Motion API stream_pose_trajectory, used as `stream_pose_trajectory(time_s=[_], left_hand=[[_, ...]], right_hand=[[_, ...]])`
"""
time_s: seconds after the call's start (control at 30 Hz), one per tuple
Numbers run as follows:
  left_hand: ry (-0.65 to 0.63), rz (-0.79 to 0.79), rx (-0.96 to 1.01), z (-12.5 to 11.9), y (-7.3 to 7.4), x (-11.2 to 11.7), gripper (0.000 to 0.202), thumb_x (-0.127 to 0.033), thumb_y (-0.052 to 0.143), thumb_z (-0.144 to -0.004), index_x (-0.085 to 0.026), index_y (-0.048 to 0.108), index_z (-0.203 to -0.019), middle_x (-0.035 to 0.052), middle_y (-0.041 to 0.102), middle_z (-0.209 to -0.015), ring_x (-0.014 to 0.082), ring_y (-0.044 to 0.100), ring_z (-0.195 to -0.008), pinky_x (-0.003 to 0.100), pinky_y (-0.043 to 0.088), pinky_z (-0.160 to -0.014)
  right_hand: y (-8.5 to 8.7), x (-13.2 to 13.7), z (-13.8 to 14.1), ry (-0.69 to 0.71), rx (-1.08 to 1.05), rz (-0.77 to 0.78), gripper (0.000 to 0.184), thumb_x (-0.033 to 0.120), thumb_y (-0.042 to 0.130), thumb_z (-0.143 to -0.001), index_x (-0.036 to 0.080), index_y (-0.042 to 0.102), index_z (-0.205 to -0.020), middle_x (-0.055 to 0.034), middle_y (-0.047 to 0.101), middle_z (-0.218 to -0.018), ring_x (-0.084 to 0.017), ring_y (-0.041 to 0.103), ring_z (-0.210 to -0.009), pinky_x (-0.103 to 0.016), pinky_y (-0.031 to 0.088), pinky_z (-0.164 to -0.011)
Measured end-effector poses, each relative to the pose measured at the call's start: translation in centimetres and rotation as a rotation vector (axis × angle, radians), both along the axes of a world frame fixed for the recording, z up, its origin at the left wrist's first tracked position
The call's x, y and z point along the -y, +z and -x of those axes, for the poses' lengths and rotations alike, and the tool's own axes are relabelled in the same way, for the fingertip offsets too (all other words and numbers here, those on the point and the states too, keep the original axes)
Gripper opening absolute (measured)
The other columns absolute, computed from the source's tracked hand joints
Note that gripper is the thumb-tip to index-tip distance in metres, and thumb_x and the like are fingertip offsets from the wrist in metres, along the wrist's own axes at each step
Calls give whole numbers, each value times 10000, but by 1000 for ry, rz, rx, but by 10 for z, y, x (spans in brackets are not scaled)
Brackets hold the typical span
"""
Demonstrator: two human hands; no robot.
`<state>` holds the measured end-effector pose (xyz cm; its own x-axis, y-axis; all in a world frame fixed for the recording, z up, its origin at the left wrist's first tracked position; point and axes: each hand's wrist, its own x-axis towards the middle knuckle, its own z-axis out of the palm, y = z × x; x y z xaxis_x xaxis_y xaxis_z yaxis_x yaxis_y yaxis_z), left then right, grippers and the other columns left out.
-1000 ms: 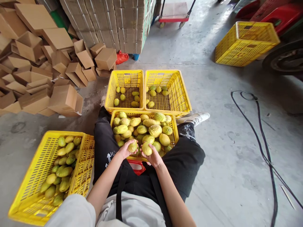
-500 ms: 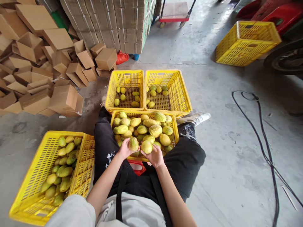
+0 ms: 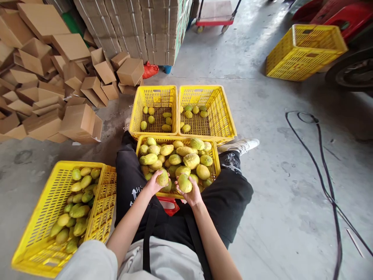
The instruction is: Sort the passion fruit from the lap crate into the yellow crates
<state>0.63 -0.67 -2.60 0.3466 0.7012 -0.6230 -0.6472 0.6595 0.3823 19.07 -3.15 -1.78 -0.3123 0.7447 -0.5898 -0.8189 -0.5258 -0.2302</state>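
My left hand is wrapped round a yellow-green papaya. In my right hand lies a second, rounder papaya, gripped from below and the right side. Both are held up over the near edge of a yellow crate between my legs, heaped with several papayas. Beyond it stand two more yellow crates, a left one and a right one, each with several papayas on the bottom.
At my left, a tilted-looking yellow crate holds many papayas. Cardboard boxes are piled at the far left beside stacked bundled cartons. Another yellow crate, a trolley and a black cable are on the floor.
The two papayas have moved slightly apart, the left one leftward and the right one a little rightward. Each has turned in its hand. The crates have not changed.
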Motion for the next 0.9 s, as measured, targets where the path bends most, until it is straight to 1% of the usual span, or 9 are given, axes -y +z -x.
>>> stream_pose_trajectory(time_s=[0.07,0.2,0.33,0.5,0.6,0.67,0.77,0.83,0.9], left_hand=[[-23,10,-6,0,-2,0,288,-329,630,-733,-162,571,-961,53,630,-867,171,621,-729,278,475,-592],[-48,12,5,0,0,0,311,-324,601,-753,-150,588,-1010,59,628,-870,171,619,-746,272,473,-601],[-54,33,10,0,6,0,263,-300,581,-762,-152,593,-980,58,633,-867,174,622,-761,289,482,-630],[-55,62,198,1,19,0,341,-325,480,-794,-113,573,-1043,112,651,-910,247,630,-851,425,502,-746],[-27,38,254,0,25,-2,356,-285,454,-819,-97,544,-1108,140,651,-983,257,631,-894,441,500,-784],[-14,37,223,0,26,-2,342,-292,466,-838,-99,541,-1110,143,648,-1008,247,635,-894,408,509,-777],[-23,63,137,1,24,-2,307,-335,495,-843,-83,574,-1000,122,657,-897,209,644,-783,361,529,-731],[-46,74,87,1,21,0,276,-333,510,-837,-83,585,-924,97,650,-814,197,641,-728,361,537,-721],[-85,71,62,1,18,1,244,-306,528,-826,-90,587,-923,85,646,-812,194,643,-720,357,541,-708]], right_hand=[[-1,-1,1,17,-1,-4,257,314,612,-767,210,610,-1001,-65,703,-906,-212,674,-757,-385,576,-692],[0,-2,2,-16,11,2,254,322,592,-785,201,608,-1008,-60,711,-896,-211,677,-766,-375,582,-682],[5,-3,1,-33,10,3,305,343,575,-792,202,598,-1061,-59,716,-894,-234,679,-840,-418,573,-750],[13,-4,1,-35,-65,-94,394,319,522,-774,224,562,-1153,-71,673,-1099,-267,591,-1093,-503,498,-896],[17,-5,-1,-46,-79,-146,441,324,509,-764,227,539,-1193,-77,616,-1213,-258,543,-1160,-496,467,-940],[18,-5,-3,-51,-72,-151,442,373,508,-786,234,532,-1205,-72,611,-1220,-238,558,-1137,-456,482,-930],[14,-3,-5,-52,-75,-134,431,441,534,-798,256,546,-1187,-46,667,-1100,-194,644,-944,-379,539,-845],[9,-1,-4,-43,-51,-96,414,399,594,-779,263,559,-1168,-32,700,-979,-186,666,-829,-353,566,-768],[4,0,-2,-15,-3,-59,412,318,635,-761,258,564,-1163,-31,710,-906,-199,674,-802,-338,576,-703]])
